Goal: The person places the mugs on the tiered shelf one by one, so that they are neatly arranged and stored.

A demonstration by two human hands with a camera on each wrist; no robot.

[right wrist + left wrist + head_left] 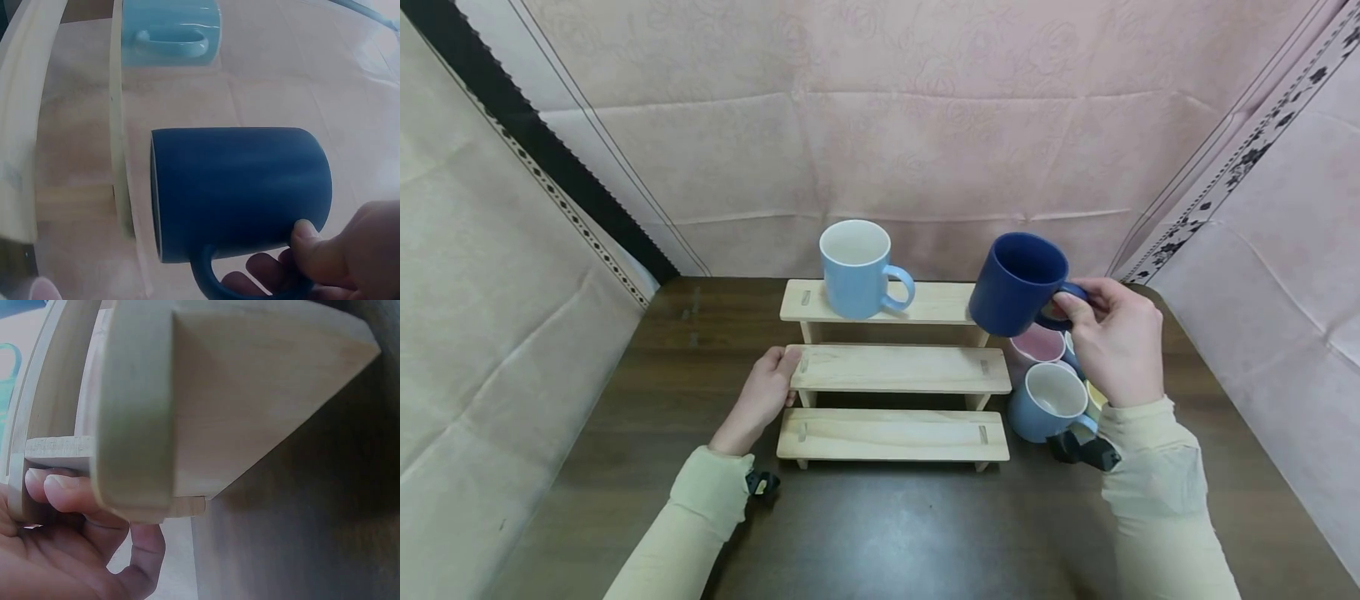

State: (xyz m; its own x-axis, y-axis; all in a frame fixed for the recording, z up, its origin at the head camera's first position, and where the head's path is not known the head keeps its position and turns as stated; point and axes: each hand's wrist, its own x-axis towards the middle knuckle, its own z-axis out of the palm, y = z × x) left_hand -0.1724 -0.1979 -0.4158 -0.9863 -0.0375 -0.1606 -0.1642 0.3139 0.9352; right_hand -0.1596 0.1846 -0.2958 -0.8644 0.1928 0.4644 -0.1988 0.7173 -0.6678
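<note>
Dark wood tabletop [880, 533]: left hand [765, 390] grips three-tier wooden rack [895, 433] at 9 o'clock, right hand [1117, 337] pinches navy mug [1009, 298] by handle [204, 275] near 3 o'clock end of top shelf [942, 302].

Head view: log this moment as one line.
right hand: holds dark blue mug by its handle | left hand: grips middle shelf | light blue mug: upright on top shelf
</note>
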